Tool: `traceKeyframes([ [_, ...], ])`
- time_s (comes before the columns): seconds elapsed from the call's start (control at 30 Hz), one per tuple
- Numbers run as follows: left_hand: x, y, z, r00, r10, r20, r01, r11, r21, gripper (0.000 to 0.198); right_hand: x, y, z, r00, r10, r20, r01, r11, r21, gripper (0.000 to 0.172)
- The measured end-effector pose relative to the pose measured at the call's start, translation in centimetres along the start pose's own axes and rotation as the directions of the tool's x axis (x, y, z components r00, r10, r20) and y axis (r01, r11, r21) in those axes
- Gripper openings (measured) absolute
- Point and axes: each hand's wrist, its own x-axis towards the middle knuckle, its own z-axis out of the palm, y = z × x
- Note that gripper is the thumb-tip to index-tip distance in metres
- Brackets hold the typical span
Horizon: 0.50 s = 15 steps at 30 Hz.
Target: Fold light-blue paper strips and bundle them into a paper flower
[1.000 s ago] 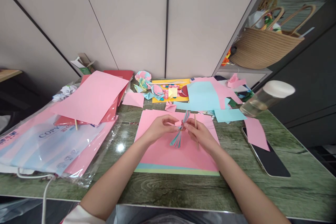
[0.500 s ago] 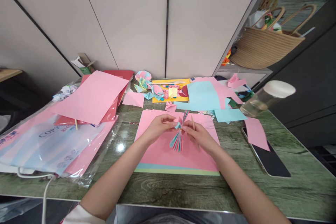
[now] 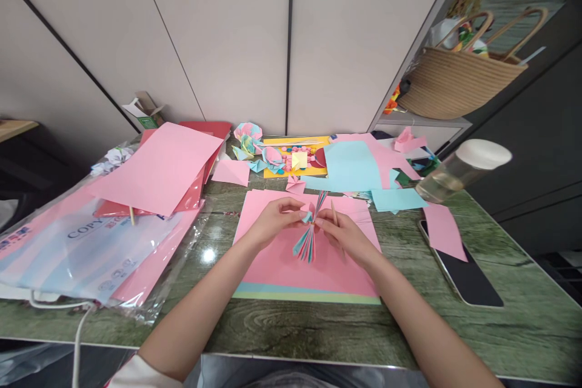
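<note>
A pink and blue pleated paper bundle (image 3: 305,246), gathered at its middle, stands out between my hands above a stack of coloured paper (image 3: 273,260). My left hand (image 3: 279,218) pinches a pink and blue layer at the bundle's upper left, bent away from the other folds. At the gathered middle, the fingertips of my right hand (image 3: 348,233) close on the bundle. A thin wooden stick (image 3: 335,213) also lies among the right hand's fingers, pointing up. Part of the bundle's upper half is hidden by my fingers.
Paper flowers (image 3: 273,157), a yellow sheet (image 3: 273,173) with small beads and blue paper (image 3: 352,163) lie at the back. Left is a plastic-wrapped paper pack (image 3: 104,254); right are a phone (image 3: 477,279) and a lidded bottle (image 3: 448,176). A woven bag (image 3: 464,82) stands on the shelf.
The lower folds of the pleated paper bundle have shifted slightly to the left. Both hands keep nearly the same place and grip.
</note>
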Motion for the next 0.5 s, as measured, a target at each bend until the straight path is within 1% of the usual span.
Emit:
traceKeyframes([
  [0.43,0.01,-0.13,-0.07,1.0,0.0,-0.005,0.0,1.0,-0.011,0.029,-0.13,-0.33,-0.04,1.0,0.015,0.0,-0.015,1.0,-0.026,0.023],
  [0.5,0.04,-0.18,-0.08,1.0,-0.004,-0.007,0.004,1.0,-0.013,0.029,-0.16,-0.18,0.01,1.0,0.005,-0.014,-0.005,1.0,-0.029,0.023],
])
